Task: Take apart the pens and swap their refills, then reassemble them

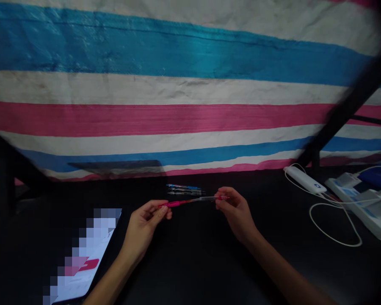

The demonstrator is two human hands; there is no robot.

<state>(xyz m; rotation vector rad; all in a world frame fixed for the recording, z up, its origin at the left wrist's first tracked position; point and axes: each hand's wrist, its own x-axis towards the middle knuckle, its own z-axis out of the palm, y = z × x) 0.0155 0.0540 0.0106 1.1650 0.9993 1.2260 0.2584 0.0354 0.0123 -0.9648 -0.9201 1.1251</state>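
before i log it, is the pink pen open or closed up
Open: thin refill shows between pink grip, in left hand, and clear barrel, in right hand.

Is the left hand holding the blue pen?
No, the left hand pinches a pink pen part, while the blue pen lies on the black table beyond.

We get a dim view: the striped sheet [190,118] takes soft light, with crinkled glare at its upper left. Below the sheet, the worktop [193,262] sinks to near black, the left hand [146,218] and right hand [236,209] look muted, and a screen [93,254] glows, partly pixelated. Apparently a shadow [117,168] darkens the sheet's lower edge.
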